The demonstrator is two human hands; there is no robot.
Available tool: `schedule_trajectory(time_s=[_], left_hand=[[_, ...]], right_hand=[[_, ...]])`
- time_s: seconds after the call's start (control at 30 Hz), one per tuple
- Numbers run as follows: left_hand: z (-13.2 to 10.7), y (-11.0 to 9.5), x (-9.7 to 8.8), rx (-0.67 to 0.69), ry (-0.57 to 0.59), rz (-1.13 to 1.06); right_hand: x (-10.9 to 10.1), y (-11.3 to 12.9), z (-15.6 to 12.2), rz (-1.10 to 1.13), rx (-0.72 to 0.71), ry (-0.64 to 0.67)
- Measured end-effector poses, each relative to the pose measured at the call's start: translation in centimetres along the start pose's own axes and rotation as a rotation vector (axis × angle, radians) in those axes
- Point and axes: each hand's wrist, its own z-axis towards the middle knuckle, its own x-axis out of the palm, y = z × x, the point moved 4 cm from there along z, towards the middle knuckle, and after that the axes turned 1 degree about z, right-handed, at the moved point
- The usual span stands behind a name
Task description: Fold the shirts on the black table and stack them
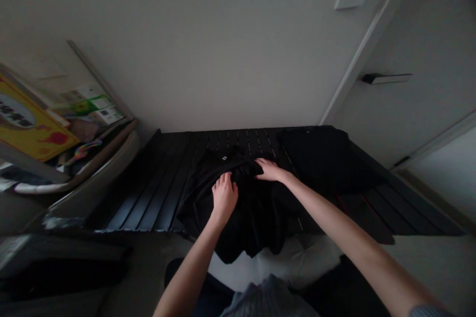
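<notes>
Clearly soft and light, the black garment (253, 218) slumps across the dark slatted board (156, 198), the right hand (269, 170) lying open on it just apart from the left hand (224, 197), curled into its folds, grip unclear; gathered cloth near the white tag (224, 158) would hold easiest.

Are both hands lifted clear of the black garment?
No, the left hand and the right hand both rest on the black garment.

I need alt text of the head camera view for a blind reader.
The person's left hand and right hand rest on a black garment spread on a dark slatted surface, with another dark cloth beside it.
</notes>
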Motion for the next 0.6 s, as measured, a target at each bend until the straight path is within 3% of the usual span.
schedule_trajectory(time_s=[0.1,0.2,0.37,0.6], left_hand=[[-4.1,1.4,-1.0,-0.247,0.084,0.252],[-5.8,1.6,-0.8,-0.310,0.152,0.288],[-4.4,1.3,-0.4,-0.324,0.174,0.279],[-1.4,2.1,1.2,-0.295,0.224,0.293]], right_hand=[[0.8,0.4,-0.2,-0.042,0.022,-0.069],[0.3,1.2,-0.7,-0.119,0.060,-0.118],[-0.8,1.5,-2.0,-0.168,0.176,-0.127],[-1.7,0.9,-6.2,-0.180,0.319,-0.083]])
